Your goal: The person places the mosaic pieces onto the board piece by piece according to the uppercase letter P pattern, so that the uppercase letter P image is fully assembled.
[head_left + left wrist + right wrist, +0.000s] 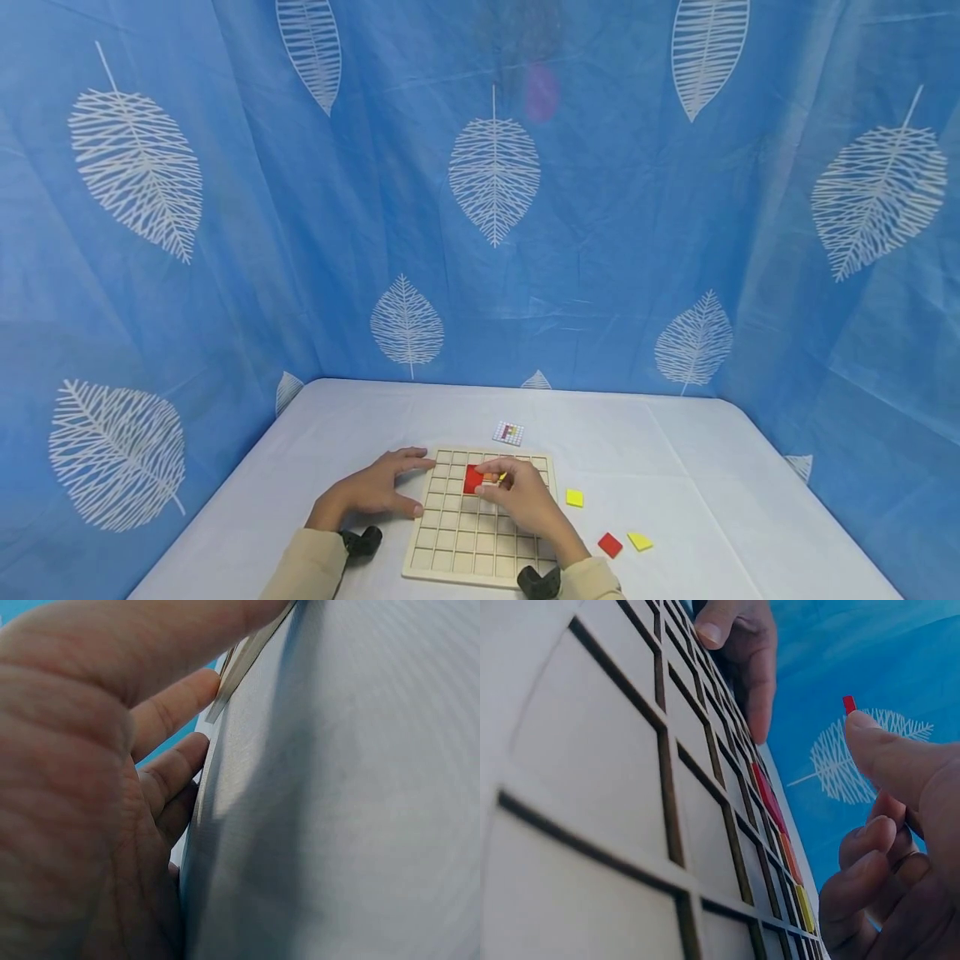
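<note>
A square wooden grid board (444, 540) lies on the table between both hands. My left hand (382, 486) rests at its left side, thumb and fingers spread along the edge. Above the board, my right hand (525, 502) pinches a small red tile (848, 703) between thumb and fingers; only the tile's tip shows in the right wrist view. Beneath that hand, red pieces (769, 799), an orange tile (790, 856) and a yellow tile (805, 907) sit in the board's cells. The right hand partly hides them in the head view.
Right of the board lie a yellow square tile (574, 497), a red tile (610, 545) and a yellow piece with a curved edge (640, 542). A small patterned card (508, 432) lies behind the board. Blue leaf-print curtains (600, 250) surround the white table (712, 500).
</note>
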`<state>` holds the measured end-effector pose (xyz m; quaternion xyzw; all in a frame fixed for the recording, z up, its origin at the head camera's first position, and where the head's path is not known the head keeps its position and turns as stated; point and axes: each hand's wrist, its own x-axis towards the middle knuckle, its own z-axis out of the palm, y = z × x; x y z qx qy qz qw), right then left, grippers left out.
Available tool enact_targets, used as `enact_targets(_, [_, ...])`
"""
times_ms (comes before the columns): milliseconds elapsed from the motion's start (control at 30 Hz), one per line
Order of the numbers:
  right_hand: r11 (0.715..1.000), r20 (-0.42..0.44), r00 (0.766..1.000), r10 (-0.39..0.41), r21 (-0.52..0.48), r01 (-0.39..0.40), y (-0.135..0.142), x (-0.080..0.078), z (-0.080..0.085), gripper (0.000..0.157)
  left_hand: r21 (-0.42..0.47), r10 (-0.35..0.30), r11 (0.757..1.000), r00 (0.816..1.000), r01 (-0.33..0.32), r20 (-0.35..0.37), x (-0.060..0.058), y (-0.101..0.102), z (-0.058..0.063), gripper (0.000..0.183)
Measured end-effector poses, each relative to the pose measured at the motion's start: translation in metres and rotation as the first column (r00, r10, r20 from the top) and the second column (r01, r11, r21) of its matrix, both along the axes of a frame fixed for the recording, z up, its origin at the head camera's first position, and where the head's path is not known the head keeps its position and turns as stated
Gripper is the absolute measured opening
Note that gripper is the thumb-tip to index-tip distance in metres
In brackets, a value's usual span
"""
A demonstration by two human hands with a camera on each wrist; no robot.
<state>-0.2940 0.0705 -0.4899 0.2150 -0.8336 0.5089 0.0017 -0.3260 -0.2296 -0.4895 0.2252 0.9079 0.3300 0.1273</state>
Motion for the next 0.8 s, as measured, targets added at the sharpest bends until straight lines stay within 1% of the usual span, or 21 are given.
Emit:
enact_targets(233, [0.999, 0.027, 1.000, -0.008, 0.031, 0.008, -0.0032, 0.0030, -0.0011, 0.023, -0.008, -0.004, 1.000, 1.000, 0.004, -0.015, 0.0015, 0.0001, 0.0007, 0.083])
enact_targets(467, [0.999, 0.026, 1.000, 0.015, 0.046, -0.016, -0.0056, 0.0077, -0.0015, 0.022, 0.007, -0.007, 1.000, 1.000, 0.007, -0.002, 0.0011, -0.0006, 0.0009, 0.082])
enact_targets(667, [0.996, 0.012, 1.000, 0.011, 0.086, -0.012, -0.0091, 0.0090, -0.0016, 0.021, 0.001, -0.010, 1.000, 1.000, 0.010, -0.012, 0.0007, -0.0015, 0.0002, 0.083])
enact_targets(800, [0.995, 0.029, 1.000, -0.001, 0.100, -0.002, -0.0100, 0.0094, -0.0006, 0.021, -0.001, -0.013, 1.000, 1.000, 0.013, -0.013, 0.0001, -0.0009, -0.0005, 0.083])
